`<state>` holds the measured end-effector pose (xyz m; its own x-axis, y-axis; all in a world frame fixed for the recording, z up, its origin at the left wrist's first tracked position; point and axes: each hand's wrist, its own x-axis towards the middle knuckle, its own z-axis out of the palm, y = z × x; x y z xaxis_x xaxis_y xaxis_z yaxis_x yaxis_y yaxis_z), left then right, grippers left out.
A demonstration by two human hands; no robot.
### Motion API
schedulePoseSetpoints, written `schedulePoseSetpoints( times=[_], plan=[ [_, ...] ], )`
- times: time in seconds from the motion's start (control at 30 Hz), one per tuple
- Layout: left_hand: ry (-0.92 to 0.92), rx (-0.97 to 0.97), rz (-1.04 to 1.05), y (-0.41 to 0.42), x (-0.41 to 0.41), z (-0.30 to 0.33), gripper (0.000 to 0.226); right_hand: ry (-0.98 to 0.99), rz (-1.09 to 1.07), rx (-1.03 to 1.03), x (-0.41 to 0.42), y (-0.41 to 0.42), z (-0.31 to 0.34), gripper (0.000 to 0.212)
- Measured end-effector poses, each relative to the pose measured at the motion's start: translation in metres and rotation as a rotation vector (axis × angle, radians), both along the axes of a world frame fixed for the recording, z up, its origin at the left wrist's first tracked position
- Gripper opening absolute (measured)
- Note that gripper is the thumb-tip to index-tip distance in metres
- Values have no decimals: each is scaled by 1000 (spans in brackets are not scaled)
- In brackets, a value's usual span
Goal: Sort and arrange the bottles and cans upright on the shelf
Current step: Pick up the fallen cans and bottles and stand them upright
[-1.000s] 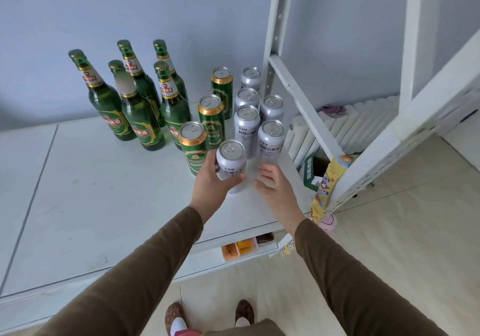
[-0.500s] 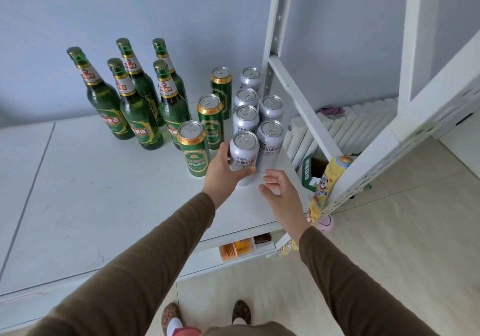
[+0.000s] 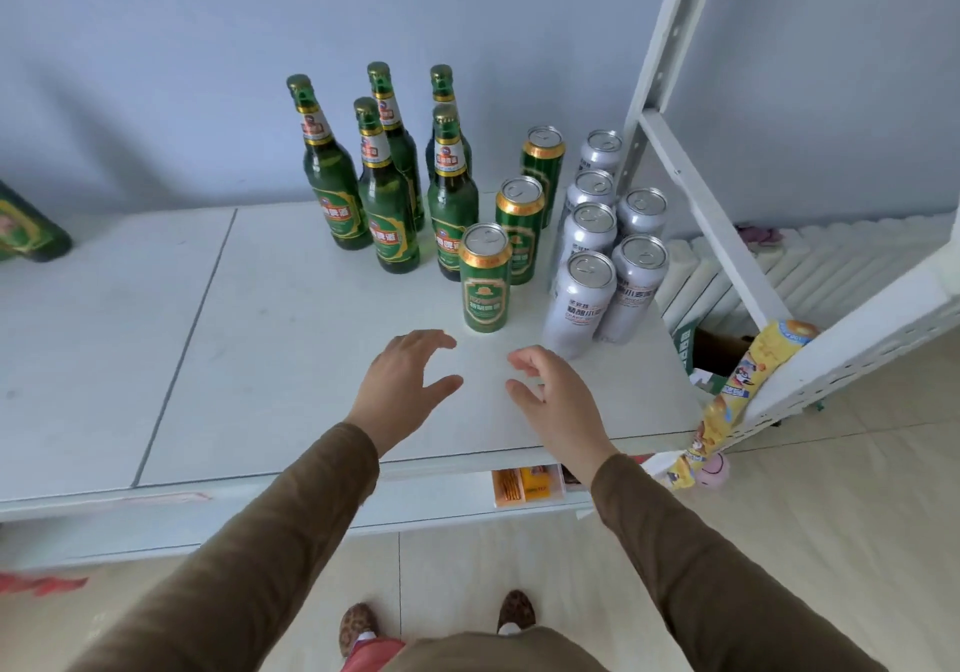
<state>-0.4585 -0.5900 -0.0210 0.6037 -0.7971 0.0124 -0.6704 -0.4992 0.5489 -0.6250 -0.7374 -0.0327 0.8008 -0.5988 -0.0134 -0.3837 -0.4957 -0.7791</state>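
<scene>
Several green beer bottles point(image 3: 387, 204) stand upright at the back of the white shelf point(image 3: 260, 359). To their right, three green cans point(image 3: 484, 279) form a diagonal row. Several silver cans stand upright beside them in two rows, and the nearest silver can point(image 3: 579, 305) is at the front. My left hand point(image 3: 402, 385) and my right hand point(image 3: 553, 398) hover over the shelf in front of the cans, both open and empty, apart from every can. Another green bottle point(image 3: 28, 227) is cut off at the left edge.
A white shelf post and diagonal brace point(image 3: 696, 193) rise right of the silver cans. A yellow snack pack point(image 3: 743, 391) hangs by the frame. A white radiator point(image 3: 810, 266) lies beyond. Orange boxes point(image 3: 524, 484) sit on a lower shelf. My feet stand on the tiled floor.
My left hand set the silver can upright at the front of the silver group and let go. Both hands pulled back toward me. The view shifted left.
</scene>
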Motion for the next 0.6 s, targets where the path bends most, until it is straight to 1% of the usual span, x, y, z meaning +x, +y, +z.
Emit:
schedulePoseSetpoints(
  times=[0.13,0.37,0.5,0.6],
  plan=[
    [-134,37,62,60,32,7,40,22,136,-187,46,38,13,32],
    [-200,64,211,192,100,17,42,90,379,-502,152,140,35,35],
    [-220,92,272,271,147,22,44,106,450,-591,210,214,45,42],
    [-230,91,312,317,177,27,44,114,486,-614,245,261,51,44]
  ],
)
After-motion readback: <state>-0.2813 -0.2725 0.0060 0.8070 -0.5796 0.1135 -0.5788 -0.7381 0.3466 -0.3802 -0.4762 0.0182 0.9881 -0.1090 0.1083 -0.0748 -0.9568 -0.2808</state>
